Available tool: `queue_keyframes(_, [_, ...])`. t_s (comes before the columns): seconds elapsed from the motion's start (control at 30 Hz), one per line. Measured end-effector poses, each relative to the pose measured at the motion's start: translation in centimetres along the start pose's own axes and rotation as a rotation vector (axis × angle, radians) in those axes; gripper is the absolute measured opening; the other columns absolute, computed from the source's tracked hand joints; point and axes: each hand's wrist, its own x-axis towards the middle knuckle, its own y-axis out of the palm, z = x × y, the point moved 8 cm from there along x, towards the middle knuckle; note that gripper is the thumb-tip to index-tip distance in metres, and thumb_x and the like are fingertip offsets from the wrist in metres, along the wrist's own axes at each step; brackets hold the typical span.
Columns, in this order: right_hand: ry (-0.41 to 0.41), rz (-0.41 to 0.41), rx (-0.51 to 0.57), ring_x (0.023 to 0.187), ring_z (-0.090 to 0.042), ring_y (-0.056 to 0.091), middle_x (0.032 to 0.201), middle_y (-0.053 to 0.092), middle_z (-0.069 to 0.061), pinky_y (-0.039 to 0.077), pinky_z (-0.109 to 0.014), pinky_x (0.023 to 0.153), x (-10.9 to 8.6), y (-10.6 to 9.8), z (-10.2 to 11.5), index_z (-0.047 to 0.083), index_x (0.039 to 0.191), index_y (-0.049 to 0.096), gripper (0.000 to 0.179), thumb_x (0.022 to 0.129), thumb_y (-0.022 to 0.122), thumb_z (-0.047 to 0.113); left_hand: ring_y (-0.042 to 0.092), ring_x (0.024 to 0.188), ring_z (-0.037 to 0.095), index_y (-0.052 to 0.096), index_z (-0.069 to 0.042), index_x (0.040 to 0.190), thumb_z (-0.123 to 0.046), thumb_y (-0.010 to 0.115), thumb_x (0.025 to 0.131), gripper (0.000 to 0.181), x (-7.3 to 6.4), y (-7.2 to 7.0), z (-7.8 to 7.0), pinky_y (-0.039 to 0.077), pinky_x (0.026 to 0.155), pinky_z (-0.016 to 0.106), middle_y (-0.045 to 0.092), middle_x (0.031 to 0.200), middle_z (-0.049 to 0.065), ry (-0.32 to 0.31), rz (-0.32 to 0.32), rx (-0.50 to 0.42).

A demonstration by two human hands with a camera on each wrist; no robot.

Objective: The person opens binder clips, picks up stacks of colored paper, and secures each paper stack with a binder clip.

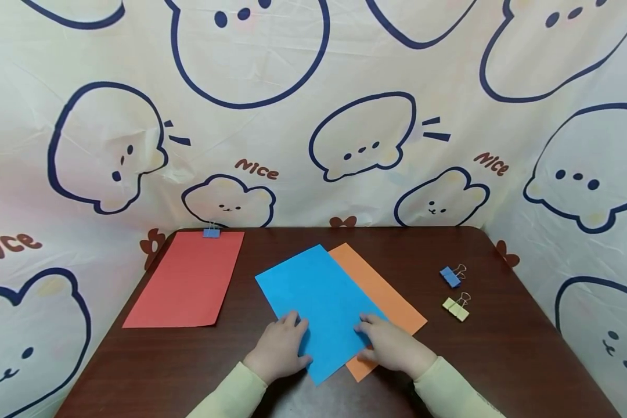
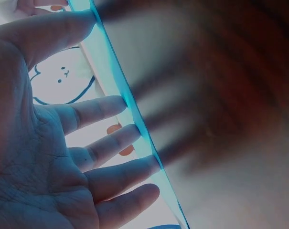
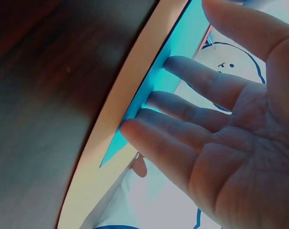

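Note:
A blue sheet of paper (image 1: 319,296) lies tilted on the table, overlapping an orange sheet (image 1: 386,284) that shows along its right side. My left hand (image 1: 279,348) is at the blue sheet's lower left edge. In the left wrist view its fingers are spread and nearly straight, with fingertips (image 2: 134,131) at that edge. My right hand (image 1: 392,345) rests at the lower right, over both sheets. The right wrist view shows its extended fingertips (image 3: 156,100) touching the blue paper, while the orange border (image 3: 120,95) runs beneath.
At the back left lies a red sheet (image 1: 188,284) with a blue binder clip (image 1: 211,233) on its top edge. Another blue binder clip (image 1: 451,277) and a yellow one (image 1: 456,309) lie on the dark table (image 1: 522,348) at right. A patterned curtain (image 1: 292,133) hangs behind.

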Motion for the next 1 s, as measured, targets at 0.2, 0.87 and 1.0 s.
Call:
queue_keyframes(0.2, [0.005,-0.022,0.04,0.143,-0.046,0.046,0.155,0.045,-0.028,0.046,-0.057,0.109,-0.34,0.16,0.07,-0.002,0.137,0.062,0.059,0.09,0.081,0.027,0.062,0.092,0.026,0.065,-0.004,0.125,-0.042,0.086,0.081,0.063,0.05,0.08,0.03,0.056,0.079,0.046,0.059,0.119,0.016,-0.011,-0.002,-0.002])
queue_keyframes(0.87, [-0.003,-0.066,0.095,0.144,-0.049,0.043,0.157,0.042,-0.029,0.044,-0.059,0.109,-0.77,0.43,0.1,-0.003,0.138,0.06,0.061,0.089,0.082,0.025,0.061,0.079,0.022,0.066,-0.004,0.122,-0.033,0.088,0.08,0.056,-0.01,0.07,0.65,0.057,0.075,0.042,0.059,0.119,0.015,-0.056,-0.01,-0.108])
queue_keyframes(1.0, [-0.005,-0.076,0.087,0.143,-0.05,0.044,0.157,0.042,-0.029,0.044,-0.059,0.109,-0.78,0.36,0.12,-0.003,0.138,0.06,0.061,0.088,0.082,0.024,0.062,0.079,0.022,0.066,-0.004,0.122,-0.033,0.088,0.08,0.055,0.06,0.11,0.75,0.057,0.075,0.042,0.059,0.12,0.015,-0.059,-0.011,-0.118])
